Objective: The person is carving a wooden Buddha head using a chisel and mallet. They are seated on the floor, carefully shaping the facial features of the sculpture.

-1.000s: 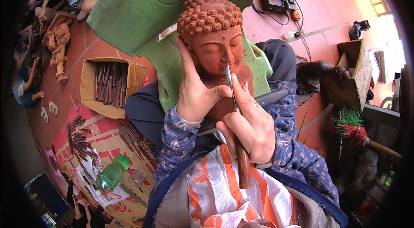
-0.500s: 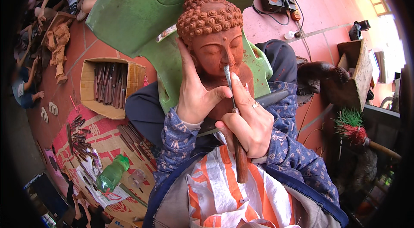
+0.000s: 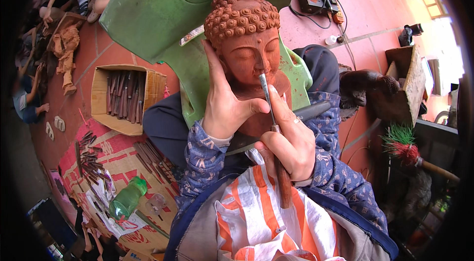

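A reddish-brown carved wooden Buddha bust [image 3: 247,51] rests upright on a green plastic chair [image 3: 190,100] before me. My left hand [image 3: 221,108] cups the bust's jaw and neck on the left side, its fingers lying up along the cheek and ear. Its thumb reaches across to the blade of a carving chisel [image 3: 283,187]. Closed round that chisel's wooden handle is my right hand [image 3: 291,145], its index finger stretched along the metal shank. The chisel tip meets the face around the mouth, just below the nose. A dark rod-like piece lies past my right wrist.
At left stand a cardboard box [image 3: 98,95] of chisels, loose tools on a mat, and a green plastic bottle [image 3: 129,198]. A corded device [image 3: 312,1] sits at upper right. A brush [image 3: 402,148] and a wooden crate [image 3: 412,80] are on the right. Other people sit at upper left.
The bust has shifted slightly right and up with my left hand. The chisel's handle end has swung a little to the right, while its tip stays near the mouth.
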Available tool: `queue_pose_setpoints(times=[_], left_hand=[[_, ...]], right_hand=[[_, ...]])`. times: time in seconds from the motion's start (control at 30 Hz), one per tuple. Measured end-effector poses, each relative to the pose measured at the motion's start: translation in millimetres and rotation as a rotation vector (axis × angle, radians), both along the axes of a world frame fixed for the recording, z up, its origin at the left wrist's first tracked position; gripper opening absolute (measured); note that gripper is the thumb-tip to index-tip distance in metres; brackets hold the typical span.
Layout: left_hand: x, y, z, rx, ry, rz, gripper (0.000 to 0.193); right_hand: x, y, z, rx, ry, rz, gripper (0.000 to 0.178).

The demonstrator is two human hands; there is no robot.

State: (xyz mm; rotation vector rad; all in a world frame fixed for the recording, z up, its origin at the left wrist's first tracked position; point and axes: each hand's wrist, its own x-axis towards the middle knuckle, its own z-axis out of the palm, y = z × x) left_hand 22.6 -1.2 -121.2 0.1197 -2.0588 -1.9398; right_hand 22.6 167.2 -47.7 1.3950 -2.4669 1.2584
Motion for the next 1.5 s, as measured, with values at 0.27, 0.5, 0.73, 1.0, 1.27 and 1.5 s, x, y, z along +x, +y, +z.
queue_pose_setpoints(times=[0.27,0.5,0.73,1.0,1.27,1.5], left_hand=[[-1,1,0,0.019,0.011,0.001,0.157],[0,0,-2,-0.015,0.011,0.004,0.156],[0,2,-3,0.027,0.008,0.006,0.155],[-1,1,-4,-0.003,0.021,0.002,0.154],[0,1,-4,0.009,0.017,0.003,0.153],[-1,0,-6,-0.008,0.028,-0.002,0.153]], right_hand=[[2,-3,2,0.054,0.010,-0.026,0.028],[3,-4,5,0.053,-0.012,-0.027,0.027],[5,-9,10,0.054,-0.036,-0.041,0.026],[6,-8,10,0.059,-0.059,-0.034,0.026],[6,-6,10,0.024,-0.115,-0.042,0.025],[6,-7,11,0.049,-0.093,-0.020,0.025]])
